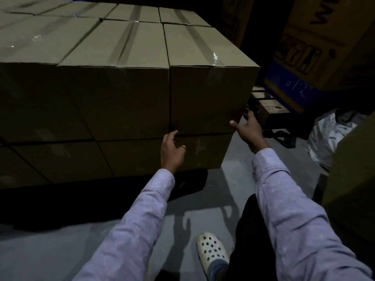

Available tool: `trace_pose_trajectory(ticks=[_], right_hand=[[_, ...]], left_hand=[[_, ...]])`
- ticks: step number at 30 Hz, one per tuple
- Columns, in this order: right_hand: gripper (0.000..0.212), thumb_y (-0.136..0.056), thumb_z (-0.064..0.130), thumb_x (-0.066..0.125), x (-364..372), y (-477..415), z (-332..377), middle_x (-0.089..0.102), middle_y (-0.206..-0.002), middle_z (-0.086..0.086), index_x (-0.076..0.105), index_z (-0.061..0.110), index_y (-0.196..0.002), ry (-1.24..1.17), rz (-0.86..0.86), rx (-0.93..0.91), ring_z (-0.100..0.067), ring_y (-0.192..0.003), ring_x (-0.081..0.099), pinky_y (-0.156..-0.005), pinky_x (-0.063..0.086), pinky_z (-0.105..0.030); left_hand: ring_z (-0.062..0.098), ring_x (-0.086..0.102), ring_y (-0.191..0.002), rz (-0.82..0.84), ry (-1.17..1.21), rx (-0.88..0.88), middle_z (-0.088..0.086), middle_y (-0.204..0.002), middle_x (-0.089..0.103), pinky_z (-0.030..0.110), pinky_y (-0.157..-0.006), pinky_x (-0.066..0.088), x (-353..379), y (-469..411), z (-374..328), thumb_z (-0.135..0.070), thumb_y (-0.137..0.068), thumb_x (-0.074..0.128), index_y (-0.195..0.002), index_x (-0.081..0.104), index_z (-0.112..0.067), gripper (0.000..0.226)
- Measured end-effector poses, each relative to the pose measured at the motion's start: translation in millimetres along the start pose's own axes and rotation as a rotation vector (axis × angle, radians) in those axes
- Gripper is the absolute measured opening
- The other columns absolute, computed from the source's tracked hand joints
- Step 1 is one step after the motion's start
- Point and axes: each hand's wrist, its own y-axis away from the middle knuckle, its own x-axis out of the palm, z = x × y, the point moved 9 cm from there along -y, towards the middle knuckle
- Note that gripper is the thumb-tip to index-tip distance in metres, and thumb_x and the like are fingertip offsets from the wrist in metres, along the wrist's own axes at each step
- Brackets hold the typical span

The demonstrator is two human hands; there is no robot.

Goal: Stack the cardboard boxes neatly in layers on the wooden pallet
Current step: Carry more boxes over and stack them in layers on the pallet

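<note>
Floor (pixel 233 179) lies open, grey and bare, in a narrow lane between the stack's right-hand edge and a tall carton (pixel 357 171) at the far right, with crumpled plastic sheeting (pixel 328 134) lying at the lane's far end. Printed cartons (pixel 316 37) with a blue band stand beyond on a second pallet (pixel 269 110). The stack of cardboard boxes (pixel 81 98) shows two layers, faces flush and seams tight, on a dark wooden pallet (pixel 190 185) whose corner just shows under the bottom row. Every box is sealed with clear tape, so what is inside is hidden. The corner box (pixel 209 96) sits in the upper layer at the near right corner, level, its tape strip running from the near edge away and slightly left; its long axis seems to follow that strip. The left hand (pixel 172 148) has curled fingers with the tips at the seam under the box's lower left corner; whether they hold the edge I cannot tell. The right hand (pixel 248 128) clasps the lower right corner, thumb on the near face, fingers round the side. Lilac sleeves (pixel 284 199) cover both arms, and a white clog (pixel 212 250) stands on the floor.
</note>
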Motion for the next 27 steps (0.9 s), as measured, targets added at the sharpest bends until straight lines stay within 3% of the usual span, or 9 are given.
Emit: trace_pose_trajectory(ticks=[4, 8, 11, 15, 19, 22, 24, 27], right_hand=[[0.058, -0.103, 0.048, 0.062, -1.2, -4.7, 0.5, 0.051, -0.160, -0.001, 0.044, 0.034, -0.157, -0.003, -0.067, 0.006, -0.029, -0.146, 0.050, -0.116, 0.046, -0.058], [0.061, -0.099, 0.055, 0.054, -2.3, -18.9, -15.8, 0.056, -0.157, -0.001, 0.047, 0.037, -0.156, -0.011, -0.094, 0.035, -0.026, -0.142, 0.055, -0.114, 0.049, -0.056], [0.054, -0.103, 0.048, 0.056, -5.3, -15.8, -12.7, 0.058, -0.155, -0.001, 0.049, 0.037, -0.156, -0.015, -0.110, 0.034, -0.025, -0.140, 0.056, -0.114, 0.050, -0.055], [0.050, -0.106, 0.034, 0.059, 0.4, -12.8, -5.9, 0.059, -0.151, -0.001, 0.049, 0.033, -0.156, -0.041, -0.057, 0.012, -0.024, -0.136, 0.057, -0.113, 0.051, -0.051], [0.052, -0.103, 0.027, 0.060, -1.7, -15.2, -9.4, 0.061, -0.148, 0.001, 0.050, 0.032, -0.154, -0.065, -0.063, 0.046, -0.022, -0.132, 0.058, -0.112, 0.051, -0.048], [0.060, -0.095, 0.025, 0.059, 1.0, -18.2, -14.1, 0.064, -0.142, 0.000, 0.050, 0.033, -0.154, -0.036, -0.047, 0.086, -0.025, -0.122, 0.064, -0.104, 0.056, -0.048], [0.067, -0.090, 0.026, 0.056, 2.4, -21.2, -16.5, 0.064, -0.140, -0.001, 0.048, 0.033, -0.156, -0.016, -0.043, 0.098, -0.025, -0.117, 0.065, -0.100, 0.056, -0.047], [0.070, -0.088, 0.022, 0.053, 2.9, -21.7, -17.3, 0.064, -0.140, -0.001, 0.048, 0.033, -0.157, -0.003, -0.041, 0.089, -0.026, -0.120, 0.064, -0.103, 0.058, -0.054]], left_hand=[[0.015, 0.056, -0.128, -0.039, -0.055, 0.015, -0.002, -0.154, 0.048, 0.043, -0.104, 0.056, 3.2, 7.1, -7.7, -0.005, -0.097, 0.070, -0.156, 0.050, -0.020, 0.064], [0.023, 0.053, -0.139, -0.039, -0.099, 0.004, 0.002, -0.159, 0.044, 0.049, -0.111, 0.052, 6.5, 3.4, -5.7, -0.009, -0.096, 0.071, -0.158, 0.046, -0.021, 0.068], [0.023, 0.057, -0.132, -0.070, -0.095, -0.007, 0.003, -0.153, 0.044, 0.049, -0.107, 0.055, 8.3, 0.5, -4.9, -0.008, -0.094, 0.074, -0.156, 0.048, -0.019, 0.068], [0.008, 0.064, -0.101, -0.090, 0.053, -0.055, -0.003, -0.136, 0.050, 0.041, -0.096, 0.060, 4.7, -4.2, -1.9, -0.001, -0.090, 0.075, -0.147, 0.055, -0.022, 0.064], [0.011, 0.066, -0.105, -0.062, 0.054, -0.035, -0.002, -0.130, 0.055, 0.031, -0.086, 0.059, -1.4, -8.1, -2.8, -0.001, -0.091, 0.075, -0.144, 0.058, -0.030, 0.062], [0.014, 0.063, -0.110, -0.058, 0.031, -0.025, 0.000, -0.133, 0.057, 0.034, -0.092, 0.057, -0.1, -10.5, -5.4, -0.002, -0.092, 0.072, -0.147, 0.058, -0.029, 0.062], [0.017, 0.066, -0.112, -0.059, 0.072, -0.043, 0.000, -0.133, 0.061, 0.043, -0.096, 0.060, 1.5, -11.0, -4.1, -0.006, -0.089, 0.070, -0.134, 0.063, -0.042, 0.058], [0.017, 0.072, -0.107, -0.071, 0.089, -0.052, -0.003, -0.124, 0.069, 0.050, -0.088, 0.065, -1.2, -15.0, 5.9, -0.015, -0.082, 0.062, -0.101, 0.064, -0.064, 0.053]])
